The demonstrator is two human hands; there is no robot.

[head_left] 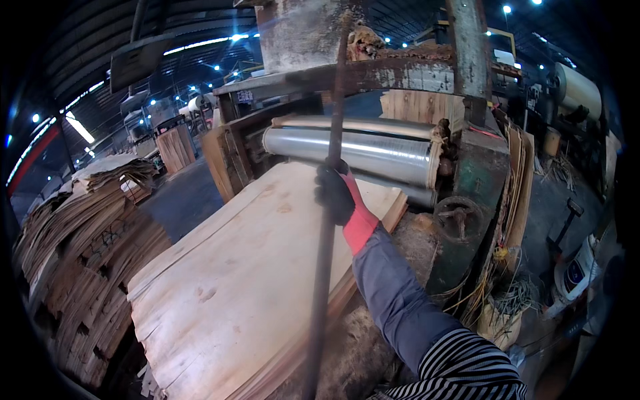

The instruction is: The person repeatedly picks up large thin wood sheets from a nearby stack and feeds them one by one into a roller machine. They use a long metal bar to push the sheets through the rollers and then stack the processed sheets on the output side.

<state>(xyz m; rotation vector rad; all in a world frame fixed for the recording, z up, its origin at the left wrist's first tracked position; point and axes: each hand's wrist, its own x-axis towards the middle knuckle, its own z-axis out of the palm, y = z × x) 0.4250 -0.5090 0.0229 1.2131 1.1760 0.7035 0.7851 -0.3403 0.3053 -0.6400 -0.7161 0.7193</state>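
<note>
My right hand [337,193], in a dark glove with a red cuff, is closed around a long brown rod [323,287]. The rod stands nearly upright, from the machine's top beam down to the lower edge of the view; its lower part is blurred. Behind and beneath it lies a stack of pale wood veneer sheets [233,267], with split, ragged edges at the near left. Just beyond the stack are the machine's shiny metal rollers [353,152]. I cannot see my left hand.
A tall pile of rough veneer sheets [87,260] stands at the left. Right of the rollers is a green machine frame with a handwheel [459,215]. Tangled strapping [517,297], a white bucket [577,270] and a hammer-like tool [567,223] are farther right.
</note>
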